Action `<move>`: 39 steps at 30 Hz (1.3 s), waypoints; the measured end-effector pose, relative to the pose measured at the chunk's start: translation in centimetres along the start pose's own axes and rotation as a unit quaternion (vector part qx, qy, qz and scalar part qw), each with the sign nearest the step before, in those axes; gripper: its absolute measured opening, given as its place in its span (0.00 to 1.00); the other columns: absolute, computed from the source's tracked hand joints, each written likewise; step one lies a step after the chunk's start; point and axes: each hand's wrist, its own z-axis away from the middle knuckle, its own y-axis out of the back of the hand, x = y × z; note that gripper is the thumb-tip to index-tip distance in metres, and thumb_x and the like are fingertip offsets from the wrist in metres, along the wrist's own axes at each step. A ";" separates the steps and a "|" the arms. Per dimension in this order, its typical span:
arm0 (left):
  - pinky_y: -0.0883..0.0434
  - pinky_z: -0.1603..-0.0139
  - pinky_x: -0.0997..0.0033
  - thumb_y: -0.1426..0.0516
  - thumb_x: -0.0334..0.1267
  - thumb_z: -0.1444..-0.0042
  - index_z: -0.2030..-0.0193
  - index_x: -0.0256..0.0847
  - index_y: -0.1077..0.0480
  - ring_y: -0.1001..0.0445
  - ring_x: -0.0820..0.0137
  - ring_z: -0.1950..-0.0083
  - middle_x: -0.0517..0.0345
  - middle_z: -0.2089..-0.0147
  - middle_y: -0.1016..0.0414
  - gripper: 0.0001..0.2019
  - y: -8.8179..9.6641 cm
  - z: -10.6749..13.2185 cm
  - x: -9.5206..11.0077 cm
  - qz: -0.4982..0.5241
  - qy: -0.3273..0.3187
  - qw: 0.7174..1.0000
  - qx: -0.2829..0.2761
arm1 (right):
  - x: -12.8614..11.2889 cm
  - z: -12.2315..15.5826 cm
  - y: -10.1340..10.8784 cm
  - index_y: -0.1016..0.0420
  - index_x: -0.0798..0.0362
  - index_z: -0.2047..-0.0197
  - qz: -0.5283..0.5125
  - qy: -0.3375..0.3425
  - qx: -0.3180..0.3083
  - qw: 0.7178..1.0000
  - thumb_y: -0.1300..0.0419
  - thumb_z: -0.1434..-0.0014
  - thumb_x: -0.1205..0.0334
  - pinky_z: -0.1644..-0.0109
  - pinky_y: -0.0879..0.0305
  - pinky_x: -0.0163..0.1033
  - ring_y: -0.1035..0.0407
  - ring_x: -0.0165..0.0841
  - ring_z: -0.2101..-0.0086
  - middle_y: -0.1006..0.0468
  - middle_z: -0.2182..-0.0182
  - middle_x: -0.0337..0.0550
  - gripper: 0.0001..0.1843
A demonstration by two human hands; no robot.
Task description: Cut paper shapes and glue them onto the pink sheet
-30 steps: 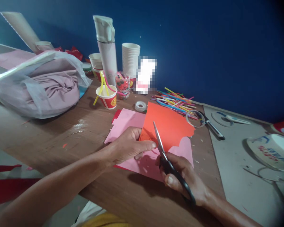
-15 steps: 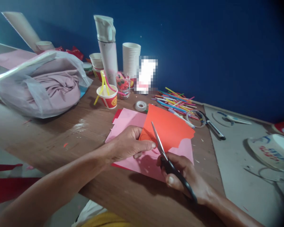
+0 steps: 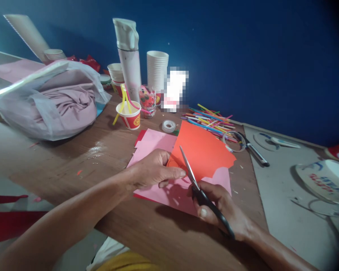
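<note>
My left hand (image 3: 152,171) pinches the near left edge of an orange-red paper sheet (image 3: 205,152), holding it tilted up above pink paper sheets (image 3: 155,143) on the wooden table (image 3: 73,162). My right hand (image 3: 220,207) grips black-handled scissors (image 3: 199,188). Their blades point up and left into the orange sheet, just right of my left thumb. The sheet's lower right edge is cut in a wavy line.
A plastic bag with pink cloth (image 3: 53,101) lies at the left. Paper cups (image 3: 156,71), a white flask (image 3: 128,56), a cup with straws (image 3: 129,114), a tape roll (image 3: 168,126), coloured straws (image 3: 211,120), a pen (image 3: 254,150) and a grey board with a paper bowl (image 3: 324,180) stand around.
The orange sheet has tipped slightly, its far edge rising toward the straws. The scissors have shifted a little left along the cut. Both hands keep their grips.
</note>
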 end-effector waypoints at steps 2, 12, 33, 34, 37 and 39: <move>0.46 0.84 0.80 0.43 0.33 0.52 0.76 0.34 0.32 0.43 0.82 0.85 0.66 0.84 0.38 0.06 0.0 0.0 0.0 0.005 0.001 1.000 -0.003 | 0.1 0.0 0.0 0.40 0.54 0.70 0.001 -0.001 0.002 1.000 0.42 0.49 0.48 0.75 0.53 0.32 0.49 0.25 0.77 0.42 0.77 0.34 0.18; 0.46 0.83 0.79 0.42 0.40 0.51 0.74 0.35 0.35 0.44 0.82 0.85 0.67 0.83 0.39 0.10 -0.3 -0.2 -0.2 0.070 -0.018 0.997 -0.015 | 0.1 -0.1 -0.2 0.36 0.54 0.65 -0.031 0.018 0.036 0.999 0.42 0.48 0.47 0.74 0.50 0.32 0.46 0.26 0.76 0.39 0.76 0.35 0.17; 0.42 0.79 0.77 0.44 0.37 0.53 0.78 0.37 0.38 0.41 0.79 0.82 0.67 0.86 0.41 0.09 -3.2 -0.3 -0.7 0.028 -0.069 0.985 0.153 | 0.6 -0.2 -1.9 0.35 0.56 0.62 -0.054 0.037 0.083 0.994 0.45 0.46 0.45 0.73 0.42 0.32 0.40 0.28 0.76 0.35 0.76 0.37 0.21; 0.42 0.79 0.77 0.44 0.37 0.53 0.78 0.37 0.38 0.41 0.79 0.82 0.67 0.86 0.40 0.08 -3.1 -0.3 -0.6 0.027 -0.067 0.986 0.151 | 0.5 -0.2 -1.9 0.35 0.56 0.62 -0.051 0.037 0.083 0.995 0.45 0.46 0.45 0.73 0.42 0.32 0.40 0.28 0.76 0.35 0.76 0.38 0.21; 0.43 0.79 0.77 0.44 0.37 0.53 0.78 0.37 0.38 0.41 0.79 0.82 0.67 0.85 0.40 0.09 -2.9 -0.3 -0.5 0.021 -0.065 0.988 0.141 | 0.4 -0.2 -1.9 0.35 0.56 0.61 -0.045 0.035 0.083 0.995 0.45 0.46 0.45 0.73 0.42 0.32 0.39 0.28 0.76 0.34 0.75 0.38 0.22; 0.42 0.79 0.77 0.44 0.37 0.52 0.78 0.37 0.38 0.41 0.79 0.82 0.67 0.85 0.40 0.09 -2.7 -0.2 -0.5 0.009 -0.063 0.988 0.139 | 0.4 -0.3 -1.8 0.34 0.56 0.61 -0.044 0.036 0.084 0.995 0.44 0.47 0.45 0.73 0.41 0.32 0.38 0.28 0.76 0.34 0.75 0.38 0.22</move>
